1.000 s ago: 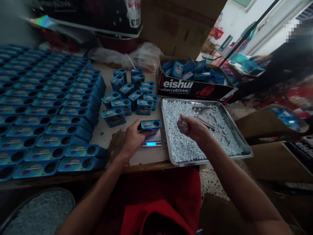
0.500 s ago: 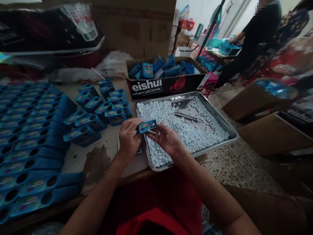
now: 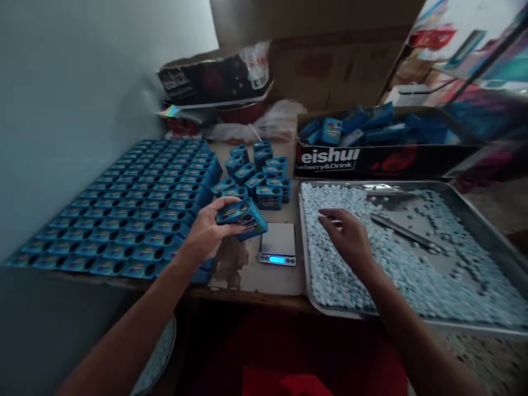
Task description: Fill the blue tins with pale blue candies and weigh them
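My left hand (image 3: 206, 228) is wrapped round a small blue box (image 3: 243, 217), held tilted above the table with its round hole facing up. Just right of that box lies a small digital kitchen scale (image 3: 278, 242) with a lit blue display and a bare plate. Over the left side of a metal tray (image 3: 309, 286) hovers my right hand (image 3: 346, 234), fingers loosely bent and apart, with nothing visible in them. White and pale blue pellets (image 3: 342, 286) cover much of the tray. A metal bar (image 3: 404, 232) lies among them.
Rows of blue boxes (image 3: 140, 214) fill the table's left side. A looser group of blue boxes (image 3: 268, 192) stands behind the scale. At the back right, a black carton (image 3: 350, 162) holds more blue packs. A round container (image 3: 160, 352) sits below the table edge.
The view has swung left. My hands have moved apart: the left carries the blue box leftward past the scale, and the right has come away from the box to over the pellets.
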Demonstrator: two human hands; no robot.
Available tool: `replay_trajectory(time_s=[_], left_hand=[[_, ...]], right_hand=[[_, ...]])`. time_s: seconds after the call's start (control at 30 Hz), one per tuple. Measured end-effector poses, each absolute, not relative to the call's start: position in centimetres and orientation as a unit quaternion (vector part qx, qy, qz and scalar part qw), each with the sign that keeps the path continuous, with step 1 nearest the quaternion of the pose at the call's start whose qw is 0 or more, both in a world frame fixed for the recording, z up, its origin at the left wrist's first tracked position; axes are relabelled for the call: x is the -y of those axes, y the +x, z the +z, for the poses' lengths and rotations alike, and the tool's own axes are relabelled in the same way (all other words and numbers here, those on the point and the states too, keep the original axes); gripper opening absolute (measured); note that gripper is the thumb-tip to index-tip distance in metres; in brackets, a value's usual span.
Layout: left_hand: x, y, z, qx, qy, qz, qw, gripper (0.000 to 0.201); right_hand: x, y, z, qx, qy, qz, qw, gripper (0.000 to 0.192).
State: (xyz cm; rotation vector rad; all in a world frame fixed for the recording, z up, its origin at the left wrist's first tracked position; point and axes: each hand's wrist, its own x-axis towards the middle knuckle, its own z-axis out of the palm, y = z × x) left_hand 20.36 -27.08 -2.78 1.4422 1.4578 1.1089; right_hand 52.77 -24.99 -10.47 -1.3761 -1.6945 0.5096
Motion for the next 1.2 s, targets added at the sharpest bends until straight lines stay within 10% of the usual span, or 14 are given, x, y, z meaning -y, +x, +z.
replay_trajectory(time_s=[0.43,1.03,1.2], left_hand=[[27.0,6.6,-3.2,-0.559,0.791,0.143,0.204,0.037],[32.0,9.5,-8.3,-0.515,0.847,0.129,-0.035,0.051],[33.4,12.8,-7.1,-0.512,0.836,0.183,-0.071,0.057]], right_hand=[[18.5,31.2,-6.6,0.910,-0.405,0.027,0.082,0.025],[27.5,49.2,-6.5,0.800,-0.525,0.156,0.243,0.029],[31.2,57.0,-7.5,0.820,-0.541,0.149,0.115,0.048]])
